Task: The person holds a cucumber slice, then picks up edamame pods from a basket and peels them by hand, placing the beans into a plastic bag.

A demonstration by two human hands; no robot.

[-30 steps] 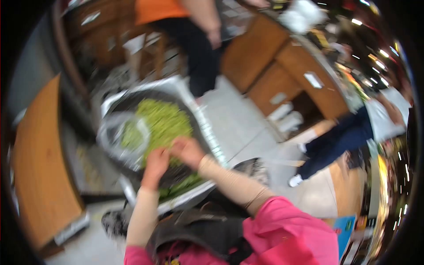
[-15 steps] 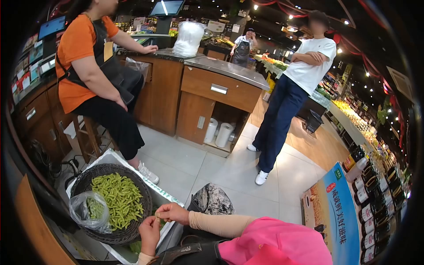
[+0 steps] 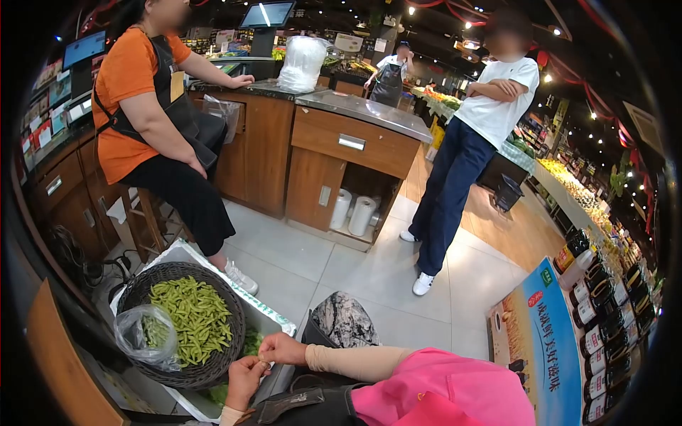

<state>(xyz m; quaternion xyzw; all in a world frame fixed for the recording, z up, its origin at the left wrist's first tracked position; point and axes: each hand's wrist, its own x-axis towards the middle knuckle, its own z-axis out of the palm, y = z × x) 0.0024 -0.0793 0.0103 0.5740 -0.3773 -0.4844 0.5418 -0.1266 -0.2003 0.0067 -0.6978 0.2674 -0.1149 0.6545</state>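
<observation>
My left hand (image 3: 245,381) and my right hand (image 3: 283,350) meet fingertip to fingertip just right of a dark woven basket (image 3: 238,312). Both are closed in a pinch; what lies between the fingers is too small to make out. Green bean pods (image 3: 190,312), like edamame, fill the basket. On its near left side rests an open clear plastic bag (image 3: 131,339) with some pods inside or beneath it. The basket sits over a white foam box (image 3: 266,319), in which leafy greens (image 3: 252,342) show beneath my hands.
A black bin (image 3: 312,332) with a marbled bag (image 3: 344,319) stands beyond my right forearm. One person in orange (image 3: 128,92) sits at the wooden counter (image 3: 355,142); another in white (image 3: 501,92) stands with folded arms. Bottles (image 3: 604,334) line a display at right.
My hands have shifted slightly right and down, still pinched together. The view has moved a little. The pods and bag look the same.
</observation>
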